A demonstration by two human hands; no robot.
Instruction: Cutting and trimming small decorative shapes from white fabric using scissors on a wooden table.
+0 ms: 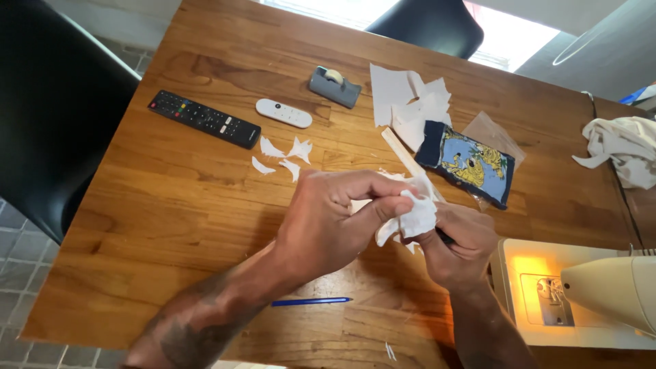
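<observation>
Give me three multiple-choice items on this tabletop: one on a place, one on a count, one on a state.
1. The blue pen lies:
A. near the table's front edge
B. beside the grey tape dispenser
C. on the sewing machine

2. Remote controls on the wooden table:
A. one
B. two
C. three

3. The white fabric scrap is:
A. flat on the table
B. pinched between both hands
C. under the machine's needle

A: the pen lies below the forearms.
B: one black remote, one white remote.
C is wrong; B: left hand and right hand grip it.
</observation>
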